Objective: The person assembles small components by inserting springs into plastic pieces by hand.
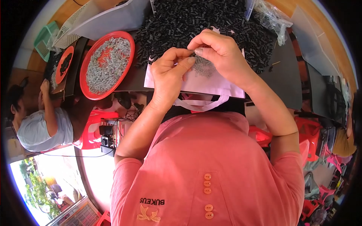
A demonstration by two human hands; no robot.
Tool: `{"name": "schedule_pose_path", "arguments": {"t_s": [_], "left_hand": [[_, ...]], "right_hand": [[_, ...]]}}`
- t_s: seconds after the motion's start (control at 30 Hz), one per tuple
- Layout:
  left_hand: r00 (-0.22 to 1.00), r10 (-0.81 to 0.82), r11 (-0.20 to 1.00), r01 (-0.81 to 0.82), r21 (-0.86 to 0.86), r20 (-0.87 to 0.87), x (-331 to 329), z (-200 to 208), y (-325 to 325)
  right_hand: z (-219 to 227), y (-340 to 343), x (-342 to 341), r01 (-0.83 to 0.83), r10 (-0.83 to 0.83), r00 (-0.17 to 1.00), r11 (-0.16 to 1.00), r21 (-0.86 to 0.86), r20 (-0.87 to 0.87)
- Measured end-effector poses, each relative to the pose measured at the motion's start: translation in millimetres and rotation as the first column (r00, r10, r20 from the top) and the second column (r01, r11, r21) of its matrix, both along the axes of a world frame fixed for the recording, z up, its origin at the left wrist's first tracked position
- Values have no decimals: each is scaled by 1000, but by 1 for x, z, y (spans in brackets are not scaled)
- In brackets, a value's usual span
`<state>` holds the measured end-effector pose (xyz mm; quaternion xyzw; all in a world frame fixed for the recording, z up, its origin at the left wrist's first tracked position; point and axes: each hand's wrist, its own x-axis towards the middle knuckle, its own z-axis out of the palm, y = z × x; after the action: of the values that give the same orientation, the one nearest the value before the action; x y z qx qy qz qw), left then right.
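My left hand (169, 71) and my right hand (222, 51) meet fingertip to fingertip over a pale pink cloth bag (228, 83) spread on the dark table's front edge. Both are closed in a pinch. A tiny dark piece shows between the left thumb and forefinger; whatever the right fingertips grip is hidden. Just under the hands, a small heap of fine metal parts (203, 68) lies on the cloth. Directly beyond it spreads a large pile of short black tubular parts (196, 19).
Left of the pile, a round red tray (83, 81) holds many small silvery pieces (96, 77). Behind it stands a translucent grey bin (113, 20). Clear plastic bags (272, 19) and a clear tub (315, 43) are at right. Another person (45, 126) works at far left beside a smaller red tray (59, 75).
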<state>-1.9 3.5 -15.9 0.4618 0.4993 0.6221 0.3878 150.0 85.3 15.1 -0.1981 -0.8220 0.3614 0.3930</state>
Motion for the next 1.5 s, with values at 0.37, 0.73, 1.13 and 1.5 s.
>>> {"name": "schedule_pose_path", "arguments": {"t_s": [0.37,0.73,1.13,1.5], "left_hand": [[996,-3,1000,3,5,91,3,-4,2],[985,-28,999,22,37,167,1,-10,2],[999,19,1000,-19,-18,26,1,-9,1],[992,28,1000,-26,-18,123,2,-9,2]], "right_hand": [[-11,3,-4,18,-16,999,1000,23,-50],[-18,9,1,-3,29,995,962,-274,93],[-17,0,-7,112,-195,972,870,481,127],[-28,-3,-5,114,-139,989,934,337,51]]}}
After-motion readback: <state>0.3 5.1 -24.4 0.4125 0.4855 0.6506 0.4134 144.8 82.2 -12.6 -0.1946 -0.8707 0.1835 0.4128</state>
